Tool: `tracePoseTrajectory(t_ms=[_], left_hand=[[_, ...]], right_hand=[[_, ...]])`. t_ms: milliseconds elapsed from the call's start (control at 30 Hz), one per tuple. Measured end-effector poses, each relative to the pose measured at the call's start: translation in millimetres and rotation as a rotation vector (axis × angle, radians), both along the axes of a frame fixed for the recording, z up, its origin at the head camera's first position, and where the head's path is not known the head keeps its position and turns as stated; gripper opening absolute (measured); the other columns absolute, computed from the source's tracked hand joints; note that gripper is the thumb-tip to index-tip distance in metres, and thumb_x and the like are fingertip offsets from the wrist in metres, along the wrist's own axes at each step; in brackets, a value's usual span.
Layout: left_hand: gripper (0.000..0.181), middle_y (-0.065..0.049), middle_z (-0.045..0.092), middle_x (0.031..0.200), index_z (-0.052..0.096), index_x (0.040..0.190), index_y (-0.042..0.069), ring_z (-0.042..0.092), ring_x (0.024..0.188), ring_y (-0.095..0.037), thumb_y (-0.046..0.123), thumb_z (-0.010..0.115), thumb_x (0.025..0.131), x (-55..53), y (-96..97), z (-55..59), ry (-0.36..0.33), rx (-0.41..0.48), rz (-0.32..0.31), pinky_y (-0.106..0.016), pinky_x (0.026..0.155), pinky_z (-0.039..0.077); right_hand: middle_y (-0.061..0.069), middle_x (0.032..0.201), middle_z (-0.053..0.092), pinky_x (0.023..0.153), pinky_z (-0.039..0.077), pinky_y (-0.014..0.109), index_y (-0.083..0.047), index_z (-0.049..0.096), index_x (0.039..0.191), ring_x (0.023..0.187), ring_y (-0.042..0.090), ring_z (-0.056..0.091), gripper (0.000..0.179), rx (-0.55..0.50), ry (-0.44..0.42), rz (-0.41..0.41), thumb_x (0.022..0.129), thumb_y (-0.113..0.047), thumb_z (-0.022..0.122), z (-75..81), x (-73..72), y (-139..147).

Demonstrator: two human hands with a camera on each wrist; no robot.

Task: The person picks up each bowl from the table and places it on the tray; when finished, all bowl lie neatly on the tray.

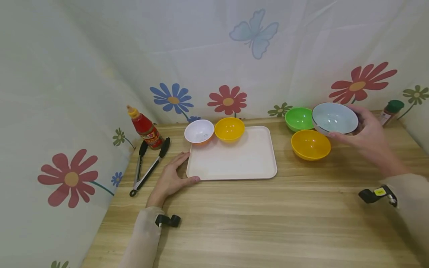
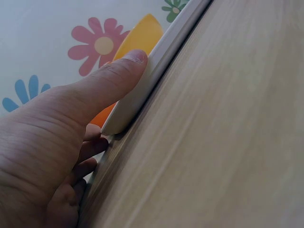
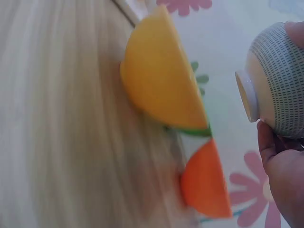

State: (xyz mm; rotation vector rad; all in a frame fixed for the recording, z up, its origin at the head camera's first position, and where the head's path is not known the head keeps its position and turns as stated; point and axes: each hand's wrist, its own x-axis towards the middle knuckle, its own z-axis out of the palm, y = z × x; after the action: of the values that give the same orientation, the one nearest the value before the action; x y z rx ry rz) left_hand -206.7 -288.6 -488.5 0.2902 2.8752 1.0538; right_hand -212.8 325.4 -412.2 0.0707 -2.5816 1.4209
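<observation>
My right hand [image 1: 372,137] grips a light blue-grey bowl [image 1: 335,117], thumb at the near rim and fingers around the far side. In the right wrist view the patterned bowl [image 3: 280,80] is clear of the table, its foot ring showing. Below and left of it stand a yellow bowl [image 1: 310,145] and a green bowl [image 1: 298,118]. My left hand [image 1: 171,180] is at the front left corner of the cream tray [image 1: 234,160]. Its thumb touches the tray's edge [image 2: 137,90], and the other fingers lie along the left side.
On the tray's back left are a white bowl with orange outside [image 1: 199,132] and another yellow bowl [image 1: 229,129]. Tongs [image 1: 151,169] and a red sauce bottle [image 1: 147,130] stand left. An orange bowl [image 3: 204,180] and a green-capped bottle [image 1: 390,111] are at the right. A flowered curtain [image 1: 201,56] closes the back.
</observation>
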Motion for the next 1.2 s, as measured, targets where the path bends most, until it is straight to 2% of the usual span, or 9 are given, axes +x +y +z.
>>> tracePoseTrajectory(t_ms=[200, 467, 533, 633, 767, 1067, 1200], left_hand=[[0.114, -0.014, 0.033, 0.182, 0.046, 0.172, 0.026, 0.027, 0.169, -0.039, 0.065, 0.097, 0.078, 0.3, 0.5, 1.1, 0.000, -0.001, 0.000, -0.070, 0.135, 0.024], [0.114, -0.013, 0.032, 0.182, 0.046, 0.172, 0.026, 0.027, 0.169, -0.039, 0.065, 0.097, 0.078, 0.4, 0.4, 1.3, 0.000, 0.001, -0.002, -0.070, 0.135, 0.024], [0.114, -0.013, 0.032, 0.182, 0.046, 0.172, 0.026, 0.027, 0.169, -0.039, 0.065, 0.097, 0.078, 0.2, 0.3, 1.3, -0.002, 0.001, -0.001, -0.070, 0.135, 0.024], [0.115, -0.013, 0.032, 0.182, 0.045, 0.172, 0.026, 0.027, 0.169, -0.040, 0.066, 0.097, 0.078, 0.1, 0.0, 1.2, -0.005, 0.002, -0.001, -0.070, 0.135, 0.024], [0.114, -0.013, 0.031, 0.183, 0.045, 0.172, 0.027, 0.026, 0.169, -0.040, 0.066, 0.096, 0.078, -0.2, -0.4, 1.1, -0.006, 0.001, 0.000, -0.070, 0.135, 0.024], [0.114, -0.011, 0.031, 0.183, 0.045, 0.173, 0.027, 0.026, 0.169, -0.039, 0.067, 0.096, 0.079, 0.2, -0.9, 1.0, -0.011, -0.001, -0.002, -0.070, 0.135, 0.024], [0.114, -0.012, 0.031, 0.183, 0.045, 0.173, 0.027, 0.026, 0.169, -0.039, 0.067, 0.095, 0.079, -0.4, -0.9, 1.1, -0.008, -0.003, -0.004, -0.070, 0.135, 0.024]], right_hand=[[0.020, 0.174, 0.036, 0.114, 0.040, 0.005, -0.017, 0.027, 0.177, 0.158, 0.043, 0.037, 0.098, -0.039, -0.002, 0.062, 0.100, -0.022, 0.088, 11.6, -14.5, -30], [0.017, 0.169, 0.043, 0.117, 0.043, 0.011, -0.009, 0.032, 0.171, 0.154, 0.038, 0.043, 0.097, -0.070, 0.012, 0.141, 0.095, -0.019, 0.092, 15.9, -29.5, -67], [0.018, 0.169, 0.043, 0.122, 0.043, 0.018, -0.008, 0.033, 0.171, 0.154, 0.038, 0.044, 0.098, -0.072, 0.015, 0.147, 0.095, -0.020, 0.093, 16.3, -31.6, -76], [0.019, 0.170, 0.043, 0.129, 0.041, 0.034, -0.007, 0.032, 0.172, 0.155, 0.039, 0.044, 0.100, -0.087, 0.011, 0.156, 0.094, -0.023, 0.093, 16.1, -34.6, -88], [0.019, 0.170, 0.042, 0.130, 0.039, 0.052, -0.007, 0.031, 0.172, 0.155, 0.039, 0.045, 0.102, -0.114, -0.004, 0.173, 0.094, -0.025, 0.094, 14.4, -37.3, -103], [0.020, 0.173, 0.037, 0.131, 0.039, 0.057, -0.005, 0.025, 0.174, 0.155, 0.040, 0.043, 0.110, -0.152, -0.045, 0.181, 0.093, -0.027, 0.095, 5.4, -38.9, -132], [0.020, 0.173, 0.037, 0.131, 0.040, 0.059, -0.006, 0.025, 0.173, 0.154, 0.041, 0.043, 0.110, -0.133, -0.044, 0.176, 0.092, -0.031, 0.095, 2.1, -37.6, -142]])
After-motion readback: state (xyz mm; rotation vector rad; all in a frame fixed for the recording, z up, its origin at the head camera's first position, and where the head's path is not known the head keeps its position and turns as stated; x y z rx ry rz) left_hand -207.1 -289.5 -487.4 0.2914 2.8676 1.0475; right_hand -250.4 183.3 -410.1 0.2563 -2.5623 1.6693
